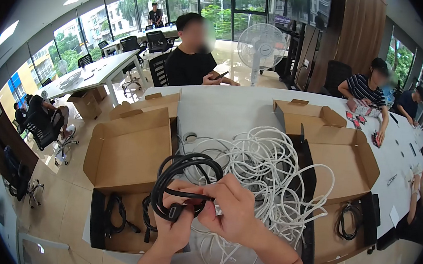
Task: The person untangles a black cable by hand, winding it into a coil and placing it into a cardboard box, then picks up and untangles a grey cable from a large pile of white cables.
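A coiled black cable (159,180) is held up over the table, with a black connector (174,211) at its lower end. My left hand (173,232) is closed around the lower part of the coil. My right hand (232,209) pinches the cable on the coil's right side. Just behind both hands lies a large tangled heap of white cables (264,162). To the left, an open cardboard box (128,147) holds bundled black cables (117,215). Another open cardboard box (342,163), on the right, has a coiled black cable (348,222) inside.
More open boxes (311,113) stand behind the front ones on the white table (209,104). Across it sits a person (192,60) with a phone, near a white fan (262,48). At right, another person (366,87) handles small red packets (356,119).
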`<move>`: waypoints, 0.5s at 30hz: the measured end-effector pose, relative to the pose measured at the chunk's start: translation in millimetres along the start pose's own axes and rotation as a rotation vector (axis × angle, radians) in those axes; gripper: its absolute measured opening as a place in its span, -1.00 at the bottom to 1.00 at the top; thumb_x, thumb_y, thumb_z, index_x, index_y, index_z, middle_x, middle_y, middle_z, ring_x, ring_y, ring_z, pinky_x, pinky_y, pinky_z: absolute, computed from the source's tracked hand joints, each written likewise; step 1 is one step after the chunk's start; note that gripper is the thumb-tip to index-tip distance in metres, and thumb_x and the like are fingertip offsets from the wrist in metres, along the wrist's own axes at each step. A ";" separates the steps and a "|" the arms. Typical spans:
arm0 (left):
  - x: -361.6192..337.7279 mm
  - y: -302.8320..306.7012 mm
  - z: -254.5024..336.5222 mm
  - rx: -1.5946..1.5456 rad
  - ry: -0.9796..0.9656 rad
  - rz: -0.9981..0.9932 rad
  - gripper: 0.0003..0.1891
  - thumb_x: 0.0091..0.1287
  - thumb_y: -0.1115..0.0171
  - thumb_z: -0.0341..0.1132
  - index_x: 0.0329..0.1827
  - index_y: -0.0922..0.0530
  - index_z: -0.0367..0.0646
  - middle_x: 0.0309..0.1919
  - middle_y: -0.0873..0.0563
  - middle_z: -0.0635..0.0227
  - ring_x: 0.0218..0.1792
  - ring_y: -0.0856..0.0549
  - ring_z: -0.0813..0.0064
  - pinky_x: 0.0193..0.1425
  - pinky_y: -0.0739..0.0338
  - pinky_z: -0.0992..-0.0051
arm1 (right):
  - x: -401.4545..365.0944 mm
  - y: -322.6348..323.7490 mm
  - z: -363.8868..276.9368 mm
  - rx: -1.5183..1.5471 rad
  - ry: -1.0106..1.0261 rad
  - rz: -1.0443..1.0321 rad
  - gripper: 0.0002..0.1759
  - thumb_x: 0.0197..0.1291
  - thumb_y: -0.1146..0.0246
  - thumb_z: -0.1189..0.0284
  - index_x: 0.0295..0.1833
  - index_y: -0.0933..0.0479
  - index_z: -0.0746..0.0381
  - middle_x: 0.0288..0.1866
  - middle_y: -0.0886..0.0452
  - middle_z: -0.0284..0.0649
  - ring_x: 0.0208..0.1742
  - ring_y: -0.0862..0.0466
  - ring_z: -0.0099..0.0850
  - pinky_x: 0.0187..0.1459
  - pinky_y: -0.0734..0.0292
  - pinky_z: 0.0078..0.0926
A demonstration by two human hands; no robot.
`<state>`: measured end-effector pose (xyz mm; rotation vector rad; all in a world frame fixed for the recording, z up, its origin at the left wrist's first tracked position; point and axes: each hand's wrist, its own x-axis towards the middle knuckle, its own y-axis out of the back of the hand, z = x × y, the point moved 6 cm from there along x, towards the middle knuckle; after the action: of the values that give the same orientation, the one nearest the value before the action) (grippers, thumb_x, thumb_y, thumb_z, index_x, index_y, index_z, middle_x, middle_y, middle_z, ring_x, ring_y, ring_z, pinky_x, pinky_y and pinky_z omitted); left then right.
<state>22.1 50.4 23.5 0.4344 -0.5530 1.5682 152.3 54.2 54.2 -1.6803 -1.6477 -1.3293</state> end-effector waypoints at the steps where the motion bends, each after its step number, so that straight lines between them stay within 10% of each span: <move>1: -1.4 0.4 -2.0 -0.012 -0.013 0.010 -0.66 0.04 0.07 -0.69 -0.21 -0.62 -0.30 -0.28 -0.62 0.20 -0.32 -0.58 0.51 -0.23 -0.47 0.58 | -1.0 1.8 0.2 0.006 -0.020 0.025 -0.84 -0.08 -0.23 0.55 -0.31 -0.49 0.33 -0.48 -0.41 -0.22 -0.54 -0.44 -0.35 -0.56 -0.36 -0.48; 10: 6.7 1.6 0.9 0.248 -0.030 -0.018 -0.83 -0.01 0.12 -0.65 -0.47 -0.48 -0.34 -0.49 -0.53 0.30 -0.50 -0.49 0.61 -0.44 -0.40 0.60 | -7.4 11.5 -8.4 0.102 -0.067 0.026 -0.89 0.10 -0.06 0.52 -0.28 -0.40 0.35 -0.46 -0.35 -0.17 -0.46 -0.30 -0.32 -0.46 -0.22 -0.43; 15: 2.5 4.4 -0.4 0.346 -0.183 0.030 -0.83 -0.16 -0.06 -0.63 -0.50 -0.55 -0.26 -0.53 -0.58 0.22 -0.53 -0.57 0.32 -0.44 -0.40 0.50 | -1.2 23.0 -13.5 0.073 -0.044 0.068 -0.94 0.12 -0.10 0.59 -0.27 -0.44 0.35 -0.39 -0.39 -0.12 -0.50 -0.40 -0.28 -0.47 -0.32 -0.44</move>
<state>17.6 52.6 24.2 0.8410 -0.4273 1.6677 169.6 37.8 66.3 -1.7182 -1.6289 -1.1936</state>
